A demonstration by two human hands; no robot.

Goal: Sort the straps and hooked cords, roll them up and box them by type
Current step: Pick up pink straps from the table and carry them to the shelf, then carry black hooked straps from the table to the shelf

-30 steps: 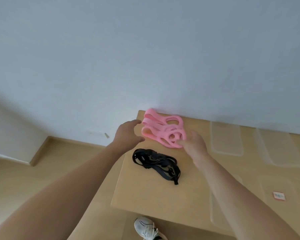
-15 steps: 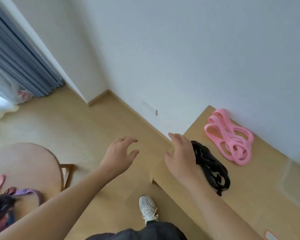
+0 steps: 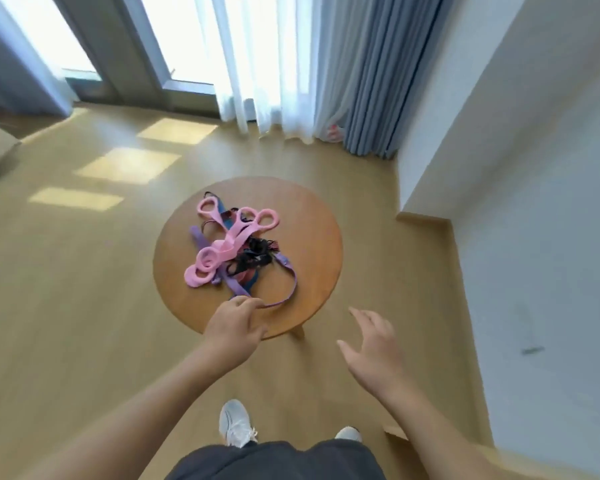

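- The purple strap looks thin, flat and limp, so I judge it is light and will bend wherever it is lifted. It will not keep any shape until it is rolled.
- A good place to hold it seems to be the free loop at the near edge of the round worktop, because that part lies apart from the tangle. Pulling slowly is wise, since the far part goes under the pile and could drag other pieces off.
- The left hand is at the near edge of the worktop, just at the end of this loop. Its fingers are curled at the strap end and seem to pinch it, but the picture is blurred and I cannot tell this surely.
- The right hand hangs off the near right side of the worktop, above the floor, with fingers spread and loose. It holds nothing.
- The pile sits in the middle of the worktop. The pink straps with round end loops lie on top, thick and soft looking. Black cords are knotted beside them, toward the near right, and something blue shows under the pile.
- The pink ones look rubbery, so I think they may spring open after rolling.
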